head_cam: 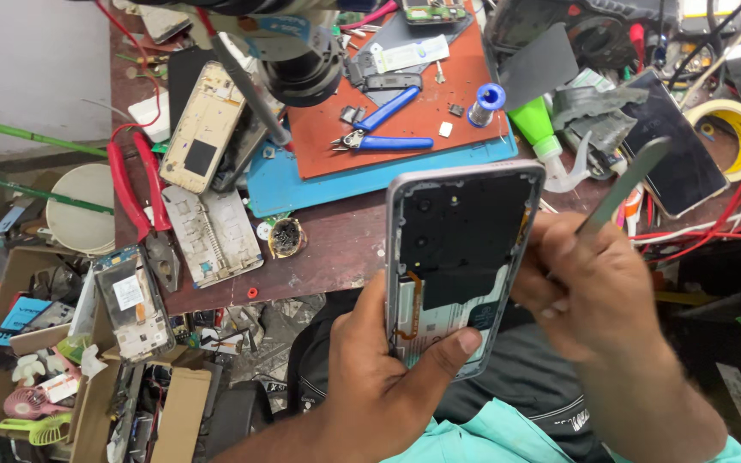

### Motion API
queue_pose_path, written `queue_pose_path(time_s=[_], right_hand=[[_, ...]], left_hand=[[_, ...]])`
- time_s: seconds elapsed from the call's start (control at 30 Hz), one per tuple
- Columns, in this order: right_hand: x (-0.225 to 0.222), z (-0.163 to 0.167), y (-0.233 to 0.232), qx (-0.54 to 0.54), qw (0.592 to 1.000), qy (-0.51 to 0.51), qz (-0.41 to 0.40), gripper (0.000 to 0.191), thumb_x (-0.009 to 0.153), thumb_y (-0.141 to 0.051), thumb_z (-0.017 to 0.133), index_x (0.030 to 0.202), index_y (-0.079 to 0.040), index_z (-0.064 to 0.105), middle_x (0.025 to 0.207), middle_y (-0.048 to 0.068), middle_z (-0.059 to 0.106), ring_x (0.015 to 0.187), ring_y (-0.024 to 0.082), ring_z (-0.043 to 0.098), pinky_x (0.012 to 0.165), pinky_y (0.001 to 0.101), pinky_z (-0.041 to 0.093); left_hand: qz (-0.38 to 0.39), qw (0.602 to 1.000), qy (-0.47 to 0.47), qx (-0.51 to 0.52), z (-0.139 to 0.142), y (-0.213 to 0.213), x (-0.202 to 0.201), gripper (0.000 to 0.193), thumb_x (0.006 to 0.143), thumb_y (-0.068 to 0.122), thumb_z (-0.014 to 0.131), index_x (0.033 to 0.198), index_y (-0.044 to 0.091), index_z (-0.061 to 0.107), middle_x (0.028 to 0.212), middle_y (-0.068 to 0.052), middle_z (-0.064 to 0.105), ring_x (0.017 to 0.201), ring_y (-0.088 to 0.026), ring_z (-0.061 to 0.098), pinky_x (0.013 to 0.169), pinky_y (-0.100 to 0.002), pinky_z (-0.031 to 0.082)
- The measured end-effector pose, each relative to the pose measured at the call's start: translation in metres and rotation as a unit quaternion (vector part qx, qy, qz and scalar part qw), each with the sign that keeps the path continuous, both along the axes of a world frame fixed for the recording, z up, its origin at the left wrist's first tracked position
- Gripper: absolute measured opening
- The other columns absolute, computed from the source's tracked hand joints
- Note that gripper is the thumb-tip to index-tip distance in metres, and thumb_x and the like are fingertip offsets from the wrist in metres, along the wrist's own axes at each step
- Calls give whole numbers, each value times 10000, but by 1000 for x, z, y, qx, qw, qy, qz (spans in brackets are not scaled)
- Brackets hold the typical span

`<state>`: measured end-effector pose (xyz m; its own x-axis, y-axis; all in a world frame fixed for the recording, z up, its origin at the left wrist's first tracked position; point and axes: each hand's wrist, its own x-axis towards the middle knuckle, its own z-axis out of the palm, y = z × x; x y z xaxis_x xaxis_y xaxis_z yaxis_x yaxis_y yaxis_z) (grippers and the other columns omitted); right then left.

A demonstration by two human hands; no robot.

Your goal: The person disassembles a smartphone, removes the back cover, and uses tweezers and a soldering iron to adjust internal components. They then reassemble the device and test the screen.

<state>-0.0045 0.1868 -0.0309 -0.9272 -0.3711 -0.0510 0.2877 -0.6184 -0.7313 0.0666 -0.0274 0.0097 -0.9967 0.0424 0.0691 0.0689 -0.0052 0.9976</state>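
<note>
Working above the cluttered brown workbench point(319, 257), we grip the opened phone point(460, 257) upright in our left hand point(379, 377), fingers wrapped round its lower edge, thumb across the battery. Our right hand point(593, 291) is closed round a flat metal pry tool point(623, 184), just beside the phone's right edge.

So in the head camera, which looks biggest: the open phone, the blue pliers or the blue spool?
1. Open phone, though it is closest to the camera, so that is unsure.
2. Blue pliers.
3. Blue spool.
</note>
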Motion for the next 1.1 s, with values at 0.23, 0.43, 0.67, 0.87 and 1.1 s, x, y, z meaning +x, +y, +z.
queue_pose_path(time_s=[0.23,0.43,0.67,0.87,1.1], right_hand=[[-1,-4,19,54,995,47,-72,241,993,-150,787,1095,50,700,760,45,613,590,98,452,532,259,314],[-2,-15,19,5,997,37,-72,162,941,-65,805,982,62,714,823,100,675,622,104,502,538,245,351],[-14,-9,18,22,998,29,-47,212,903,-104,826,959,71,720,858,98,691,609,93,483,522,245,328],[-15,-6,16,64,996,41,-39,362,879,-243,805,1013,90,755,675,26,616,533,65,455,470,208,319],[-16,-9,12,101,990,37,-90,288,923,-196,804,1021,55,703,739,40,625,582,87,483,507,239,344]], left_hand=[[-45,997,12,-54,-2,5,-3,328,943,148,767,1197,0,621,838,-54,763,724,-80,721,665,-253,587],[-48,993,59,-90,-5,7,-7,261,954,158,779,1123,17,638,837,-56,778,736,-103,776,656,-269,592],[-54,995,-3,-88,-9,7,-11,252,916,172,788,1071,17,663,751,-54,762,660,-83,713,613,-265,570],[-26,997,31,-71,-8,4,-14,274,924,199,797,1064,16,650,775,-60,760,677,-87,721,619,-267,574],[-30,991,44,-121,-11,1,-16,296,932,268,791,993,29,628,733,-76,741,634,-154,753,577,-291,559]])
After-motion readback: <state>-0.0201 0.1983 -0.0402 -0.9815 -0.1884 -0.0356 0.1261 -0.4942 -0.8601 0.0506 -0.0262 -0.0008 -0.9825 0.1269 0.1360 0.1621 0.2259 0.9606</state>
